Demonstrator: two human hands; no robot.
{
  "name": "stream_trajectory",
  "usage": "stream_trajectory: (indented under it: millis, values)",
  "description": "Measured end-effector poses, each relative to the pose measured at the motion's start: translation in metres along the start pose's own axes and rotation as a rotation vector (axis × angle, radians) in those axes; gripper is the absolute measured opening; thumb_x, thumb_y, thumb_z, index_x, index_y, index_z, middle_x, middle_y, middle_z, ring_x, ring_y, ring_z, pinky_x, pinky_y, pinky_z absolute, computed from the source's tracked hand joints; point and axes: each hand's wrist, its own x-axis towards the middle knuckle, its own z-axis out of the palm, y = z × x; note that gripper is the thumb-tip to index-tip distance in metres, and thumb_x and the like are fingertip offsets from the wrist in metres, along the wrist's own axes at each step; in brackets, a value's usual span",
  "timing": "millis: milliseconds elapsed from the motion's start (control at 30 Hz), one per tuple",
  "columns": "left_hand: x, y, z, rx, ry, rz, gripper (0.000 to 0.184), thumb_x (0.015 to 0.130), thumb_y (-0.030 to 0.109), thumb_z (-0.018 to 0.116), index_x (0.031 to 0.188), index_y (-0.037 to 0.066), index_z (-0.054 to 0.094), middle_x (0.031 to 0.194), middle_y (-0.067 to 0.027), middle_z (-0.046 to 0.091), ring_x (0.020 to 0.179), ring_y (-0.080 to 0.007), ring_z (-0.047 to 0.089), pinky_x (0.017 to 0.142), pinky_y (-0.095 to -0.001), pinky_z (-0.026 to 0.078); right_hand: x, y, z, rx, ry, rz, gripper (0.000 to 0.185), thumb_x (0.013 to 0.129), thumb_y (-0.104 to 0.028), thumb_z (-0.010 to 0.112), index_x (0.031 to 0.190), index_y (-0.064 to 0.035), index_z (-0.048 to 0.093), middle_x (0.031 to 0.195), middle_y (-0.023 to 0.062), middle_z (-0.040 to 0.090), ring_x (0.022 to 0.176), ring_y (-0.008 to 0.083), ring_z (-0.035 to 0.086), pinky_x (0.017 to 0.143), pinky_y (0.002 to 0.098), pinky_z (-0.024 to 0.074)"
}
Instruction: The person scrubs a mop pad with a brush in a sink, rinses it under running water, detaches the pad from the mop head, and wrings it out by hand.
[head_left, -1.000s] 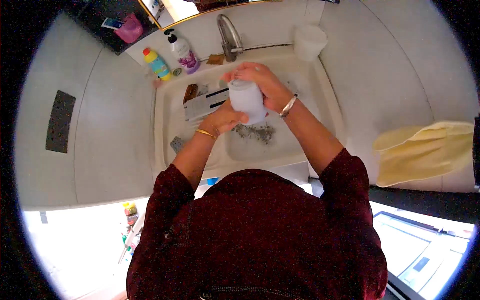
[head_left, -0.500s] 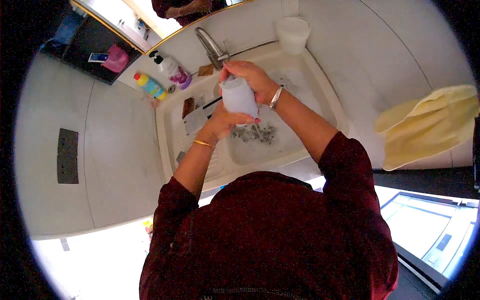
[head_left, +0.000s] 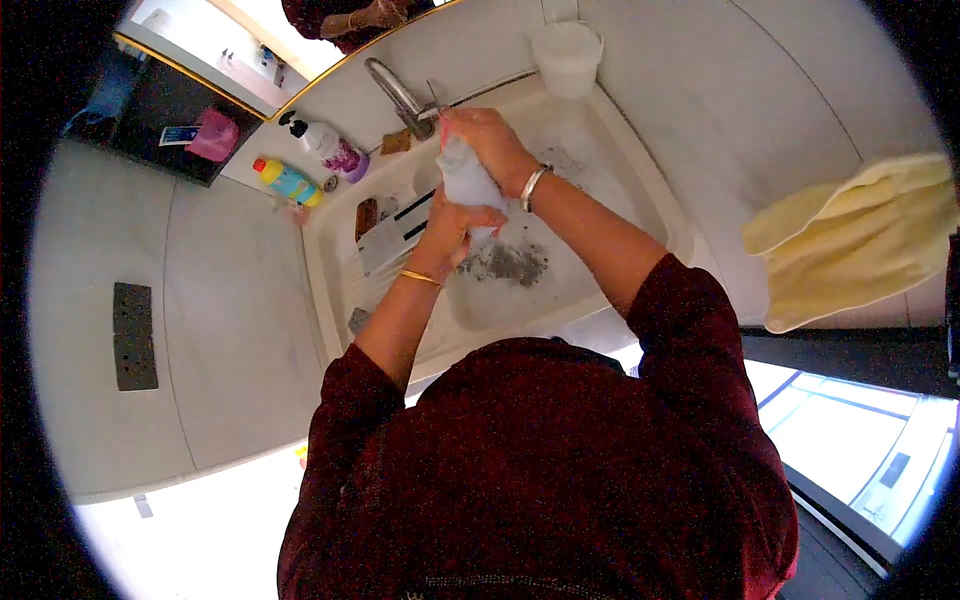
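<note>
Over the sink basin (head_left: 610, 210), I hold a pale white cup-like thing (head_left: 472, 186) in both hands; its exact kind is unclear. My left hand (head_left: 450, 228) wraps round its lower end, thumb lying across the front. At the upper end, close to the tap (head_left: 398, 92), my right hand (head_left: 488, 145) is closed on it, with its fingertips partly hidden. Dark grey residue (head_left: 508, 263) is scattered on the basin floor under my hands.
A pump bottle (head_left: 328, 147) and a blue-and-yellow bottle (head_left: 288, 183) stand left of the tap. A white tub (head_left: 568, 62) sits at the far corner. A brown sponge-like block (head_left: 396, 142) lies beside the tap, and a yellow towel (head_left: 850, 240) hangs at right.
The white thing has tilted and looks narrower at its upper end. My right hand has moved up and left around its top, while the left keeps its hold.
</note>
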Motion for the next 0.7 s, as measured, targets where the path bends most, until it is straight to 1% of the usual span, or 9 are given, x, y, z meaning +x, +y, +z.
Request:
stream_trajectory:
  millis: [200, 300, 400, 467, 500, 533, 600, 667, 700]
  values:
    - [0.002, -0.003, -0.001, 0.057, 0.058, -0.006, 0.033, 0.056, -0.006, 0.063, 0.086, -0.002, 0.051, 0.074, -0.0112, 0.057, 0.061, -0.0213, 0.057, 0.048, -0.0326, 0.046, 0.003, 0.019, -0.001, -0.036, 0.107, -0.082, 0.025, 0.084, -0.027, 0.049, 0.072, -0.006, 0.054, 0.066, -0.0025, 0.05, 0.06, 0.0058, 0.045, 0.055, 0.0227, 0.0387]
    - [0.007, 0.001, -0.02, 0.101, -0.056, -0.195, 0.039, 0.059, -0.003, 0.065, 0.095, 0.001, 0.05, 0.082, -0.0092, 0.057, 0.069, -0.0199, 0.057, 0.059, -0.0333, 0.048, 0.005, 0.024, -0.001, -0.043, 0.126, -0.062, 0.027, 0.084, -0.027, 0.049, 0.069, -0.0056, 0.053, 0.066, -0.0021, 0.049, 0.06, 0.0061, 0.043, 0.056, 0.0228, 0.0375]
    - [0.008, 0.005, -0.026, 0.053, -0.197, -0.11, 0.05, 0.061, -0.001, 0.065, 0.107, 0.003, 0.046, 0.093, -0.0069, 0.056, 0.083, -0.0182, 0.056, 0.073, -0.0322, 0.046, 0.008, 0.023, -0.008, -0.118, 0.108, -0.066, 0.03, 0.085, -0.028, 0.047, 0.065, -0.0056, 0.05, 0.065, -0.0014, 0.048, 0.06, 0.0068, 0.042, 0.056, 0.0234, 0.0366]
    - [0.006, 0.0, -0.044, -0.188, -0.243, -0.131, 0.058, 0.075, 0.031, 0.061, 0.121, 0.005, 0.038, 0.115, -0.0107, 0.048, 0.105, -0.0229, 0.048, 0.089, -0.0405, 0.038, 0.008, 0.021, -0.003, -0.11, 0.093, -0.151, 0.032, 0.085, -0.029, 0.045, 0.063, -0.0057, 0.049, 0.065, -0.0009, 0.048, 0.06, 0.0073, 0.043, 0.056, 0.0239, 0.0363]
    - [0.004, 0.001, -0.047, -0.431, -0.214, -0.234, 0.061, 0.077, 0.038, 0.056, 0.124, 0.005, 0.035, 0.12, -0.0118, 0.045, 0.109, -0.0249, 0.045, 0.092, -0.0433, 0.035, 0.009, 0.017, 0.002, -0.031, 0.122, -0.1, 0.031, 0.085, -0.028, 0.045, 0.064, -0.0047, 0.049, 0.064, 0.0, 0.049, 0.06, 0.0085, 0.044, 0.056, 0.0253, 0.0367]
    - [0.001, 0.006, -0.046, -0.673, -0.187, -0.333, 0.064, 0.079, 0.046, 0.051, 0.127, 0.006, 0.033, 0.125, -0.0129, 0.042, 0.113, -0.0269, 0.043, 0.096, -0.0461, 0.033, 0.007, 0.014, 0.005, -0.179, 0.077, -0.146, 0.03, 0.084, -0.026, 0.045, 0.065, -0.0039, 0.049, 0.064, 0.0008, 0.049, 0.06, 0.0089, 0.044, 0.056, 0.0257, 0.037]
    - [-0.009, 0.011, -0.03, -0.66, -0.272, -0.304, 0.085, 0.07, 0.072, 0.033, 0.127, 0.009, 0.034, 0.129, -0.0111, 0.038, 0.116, -0.027, 0.039, 0.095, -0.0501, 0.03, -0.003, 0.009, 0.011, -0.456, -0.013, -0.267, 0.027, 0.083, -0.022, 0.046, 0.066, -0.0022, 0.05, 0.065, 0.0023, 0.05, 0.06, 0.0097, 0.045, 0.057, 0.0265, 0.0376]
    - [-0.014, 0.013, -0.029, -0.967, -0.347, -0.372, 0.072, 0.075, 0.066, 0.038, 0.126, 0.015, 0.037, 0.126, -0.0084, 0.042, 0.114, -0.0278, 0.042, 0.095, -0.052, 0.03, -0.017, 0.008, 0.037, -0.258, -0.077, -0.23, 0.024, 0.082, -0.019, 0.046, 0.068, -0.0004, 0.05, 0.065, 0.0046, 0.051, 0.061, 0.011, 0.046, 0.057, 0.0281, 0.0384]
    - [-0.011, 0.016, -0.034, -0.753, -0.37, -0.223, 0.069, 0.075, 0.065, 0.038, 0.124, 0.015, 0.039, 0.124, -0.0082, 0.043, 0.112, -0.0276, 0.043, 0.093, -0.0521, 0.032, -0.022, 0.002, 0.043, -0.297, -0.176, -0.216, 0.023, 0.082, -0.019, 0.046, 0.069, -0.0004, 0.051, 0.065, 0.0047, 0.051, 0.062, 0.0109, 0.046, 0.058, 0.0277, 0.0386]
